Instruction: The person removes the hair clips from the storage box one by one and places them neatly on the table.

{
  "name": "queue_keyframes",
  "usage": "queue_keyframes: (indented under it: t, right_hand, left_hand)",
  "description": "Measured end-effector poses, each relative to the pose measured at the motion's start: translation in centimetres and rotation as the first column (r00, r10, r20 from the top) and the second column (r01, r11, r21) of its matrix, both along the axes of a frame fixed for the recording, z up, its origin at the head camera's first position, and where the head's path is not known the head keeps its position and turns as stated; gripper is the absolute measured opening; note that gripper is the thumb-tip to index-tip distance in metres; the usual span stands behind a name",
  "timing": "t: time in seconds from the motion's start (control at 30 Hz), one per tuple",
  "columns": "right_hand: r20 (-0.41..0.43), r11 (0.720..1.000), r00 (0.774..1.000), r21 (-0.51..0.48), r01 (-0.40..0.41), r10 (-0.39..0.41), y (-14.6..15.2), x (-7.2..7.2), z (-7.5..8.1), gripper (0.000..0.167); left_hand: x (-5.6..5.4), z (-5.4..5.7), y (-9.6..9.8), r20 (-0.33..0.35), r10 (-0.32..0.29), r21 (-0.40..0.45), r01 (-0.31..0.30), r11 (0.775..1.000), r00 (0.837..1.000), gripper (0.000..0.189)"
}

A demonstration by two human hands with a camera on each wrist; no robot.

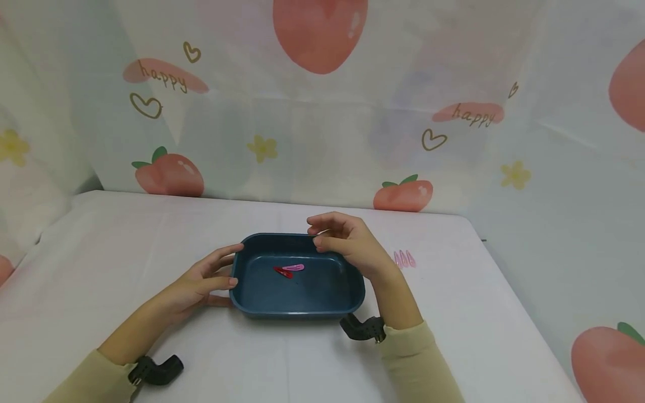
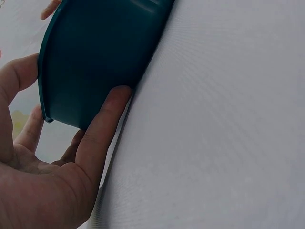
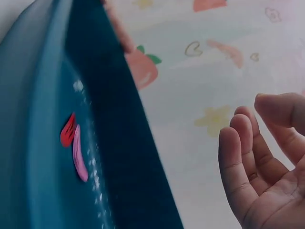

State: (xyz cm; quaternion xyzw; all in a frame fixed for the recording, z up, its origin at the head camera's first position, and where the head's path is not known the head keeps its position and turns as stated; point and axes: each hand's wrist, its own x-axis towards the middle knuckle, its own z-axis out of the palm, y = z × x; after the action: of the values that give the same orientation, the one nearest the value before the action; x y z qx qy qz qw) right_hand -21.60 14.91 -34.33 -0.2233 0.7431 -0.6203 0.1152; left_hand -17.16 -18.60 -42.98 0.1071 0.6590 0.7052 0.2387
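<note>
A dark blue rectangular tray (image 1: 297,302) with rounded corners stands on the white-covered table. Inside it lie a red hair clip (image 1: 285,272) and a pink hair clip (image 1: 294,267), overlapping near the middle of its floor. At the tray's left end, my left hand (image 1: 194,285) rests with spread fingers against the rim and outer wall (image 2: 95,71). Over the tray's back right corner hovers my right hand (image 1: 347,238), fingers loosely bent and thumb apart. Nothing is between its fingers (image 3: 231,152) in the right wrist view.
Several light pink hair clips (image 1: 405,258) lie side by side on the table (image 1: 453,313), to the right of the tray and partly behind the right wrist. A printed cloth backdrop (image 1: 322,129) with peaches and hearts stands behind the table.
</note>
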Motion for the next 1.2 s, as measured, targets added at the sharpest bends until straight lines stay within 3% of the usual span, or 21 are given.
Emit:
queue_keyframes:
  t: [0.17, 0.4, 0.73, 0.93, 1.2]
  right_hand:
    - [0.005, 1.000, 1.000, 0.008, -0.005, 0.004, -0.7, 0.3, -0.6, 0.035]
    - [-0.051, 0.986, 0.999, 0.163, 0.026, -0.018, -1.5, 0.2, -2.6, 0.033]
    - [-0.160, 0.920, 0.987, 0.390, 0.044, 0.021, -3.0, 0.3, -5.4, 0.032]
    - [-0.202, 0.885, 0.979, 0.458, 0.087, 0.008, -3.3, 0.4, -6.0, 0.031]
    - [-0.204, 0.844, 0.978, 0.530, 0.078, 0.038, -3.5, 0.5, -6.0, 0.033]
  left_hand:
    - [-0.1, -0.1, 0.0, 0.008, 0.001, -0.004, -0.001, 1.000, 1.000, 0.071]
    - [0.2, -0.2, 0.1, 0.015, 0.024, -0.016, -0.024, 1.000, 1.000, 0.072]
    - [0.4, -0.1, 0.2, 0.023, 0.021, -0.025, -0.021, 0.999, 1.000, 0.072]
    - [0.3, -0.1, 0.2, 0.037, 0.027, -0.028, -0.026, 0.999, 0.999, 0.072]
    - [0.2, 0.0, 0.1, 0.021, 0.019, -0.018, -0.018, 1.000, 1.000, 0.072]
